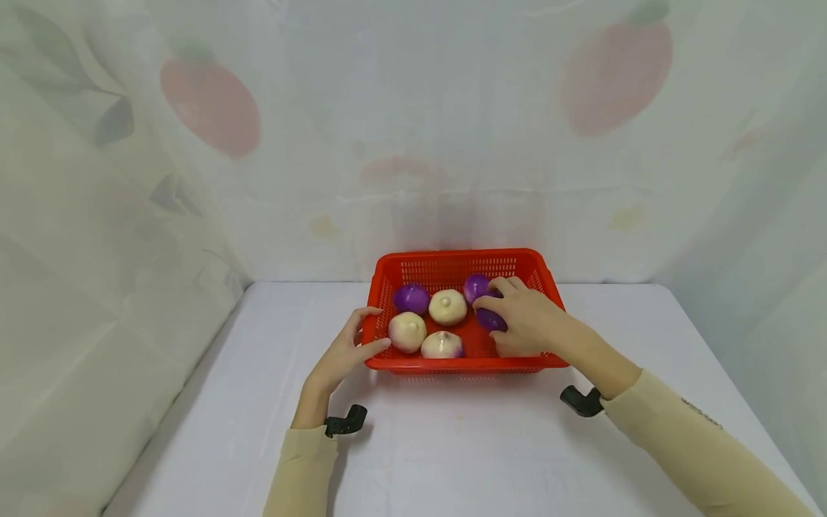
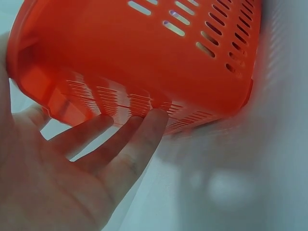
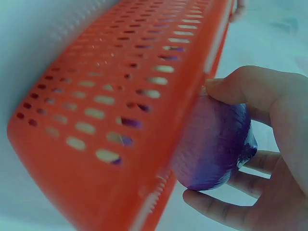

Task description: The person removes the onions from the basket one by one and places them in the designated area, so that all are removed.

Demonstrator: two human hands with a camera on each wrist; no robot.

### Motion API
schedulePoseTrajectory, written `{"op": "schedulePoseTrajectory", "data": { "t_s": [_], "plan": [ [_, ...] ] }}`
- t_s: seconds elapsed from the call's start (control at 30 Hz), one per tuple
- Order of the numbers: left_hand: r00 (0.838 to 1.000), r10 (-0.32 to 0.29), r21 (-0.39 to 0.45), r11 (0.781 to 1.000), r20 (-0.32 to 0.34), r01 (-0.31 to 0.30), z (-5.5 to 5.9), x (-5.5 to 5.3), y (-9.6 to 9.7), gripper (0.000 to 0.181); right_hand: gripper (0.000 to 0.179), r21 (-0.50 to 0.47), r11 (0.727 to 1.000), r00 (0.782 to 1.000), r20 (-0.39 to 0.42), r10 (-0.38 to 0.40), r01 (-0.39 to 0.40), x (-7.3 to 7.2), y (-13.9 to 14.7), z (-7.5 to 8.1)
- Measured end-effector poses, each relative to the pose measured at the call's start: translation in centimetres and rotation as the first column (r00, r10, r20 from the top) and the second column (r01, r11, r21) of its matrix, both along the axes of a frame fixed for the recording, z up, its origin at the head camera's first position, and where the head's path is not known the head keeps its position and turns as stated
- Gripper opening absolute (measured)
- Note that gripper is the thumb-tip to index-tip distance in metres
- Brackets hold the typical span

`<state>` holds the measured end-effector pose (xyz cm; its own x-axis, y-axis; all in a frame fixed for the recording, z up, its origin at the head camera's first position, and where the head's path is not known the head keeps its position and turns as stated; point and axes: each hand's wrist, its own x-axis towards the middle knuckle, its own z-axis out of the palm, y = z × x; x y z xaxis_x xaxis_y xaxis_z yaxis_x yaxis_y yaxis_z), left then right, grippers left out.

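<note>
My right hand [image 1: 526, 316] holds a purple onion [image 1: 491, 319] at the right side of the red basket [image 1: 452, 363]. In the right wrist view, thumb and fingers surround the onion [image 3: 216, 139], which has a dark tip and overlaps the basket rim. At the basket's left end is my left hand [image 1: 345, 352], its thumb over the rim. Seen from the left wrist, several fingertips [image 2: 156, 118] press against the slotted outer wall [image 2: 110, 43]. Inside the basket lie more purple onions [image 1: 411, 299] and several pale, purple-tinged turnip-like bulbs [image 1: 448, 307]. My right hand hides part of the basket's contents.
The basket stands on a white-covered table [image 1: 452, 445], near its back edge. Behind it hangs a pale curtain [image 1: 413, 108] with faded fruit prints, and similar sheets close off both sides. A black wrist mount [image 1: 347, 421] juts from each sleeve.
</note>
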<state>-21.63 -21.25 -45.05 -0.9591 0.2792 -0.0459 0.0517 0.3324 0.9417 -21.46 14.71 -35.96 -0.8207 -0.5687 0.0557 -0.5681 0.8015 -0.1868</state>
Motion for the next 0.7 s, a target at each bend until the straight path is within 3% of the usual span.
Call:
{"op": "schedulePoseTrajectory", "data": {
  "t_s": [0.33, 0.7],
  "plan": [
    [1.0, 0.004, 0.031, 1.0, -0.017, -0.003, -0.4, -0.2, 0.1, 0.064, 0.05, -0.059, 0.998, 0.996, -0.088, -0.025, 0.02, 0.0, 2.2, 1.9],
    [1.0, 0.0, 0.038, 0.999, -0.017, 0.001, -0.3, -0.3, 0.4, 0.064, 0.051, -0.1, 0.988, 0.984, -0.118, -0.132, 0.121, 0.3, 5.3, 3.0]
  ]
}}
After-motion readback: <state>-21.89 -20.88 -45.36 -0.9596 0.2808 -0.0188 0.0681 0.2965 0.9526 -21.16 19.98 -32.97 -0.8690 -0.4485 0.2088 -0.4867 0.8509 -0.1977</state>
